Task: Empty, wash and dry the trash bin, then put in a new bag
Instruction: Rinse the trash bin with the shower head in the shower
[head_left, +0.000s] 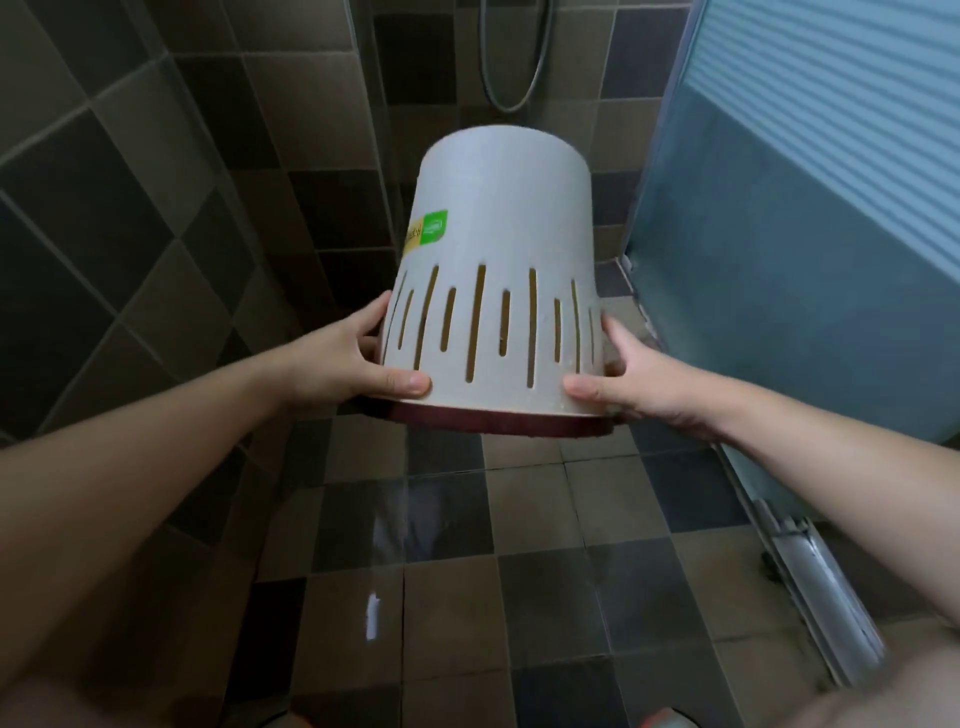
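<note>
Wet checkered tile floor (540, 519). Shower hose (511, 67) loops on wall above it. Frosted glass door (805, 234) at floor's right, w/ metal track (815, 587).

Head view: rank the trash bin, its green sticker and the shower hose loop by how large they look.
1. trash bin, held upside down
2. shower hose loop, farther back, so truly unsure
3. green sticker

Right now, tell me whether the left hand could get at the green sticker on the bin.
Probably yes. The left hand grips the upturned bin near its rim, on the same side as the green sticker, with bare wall between them. It would have to release, leaving the right hand holding alone.
</note>
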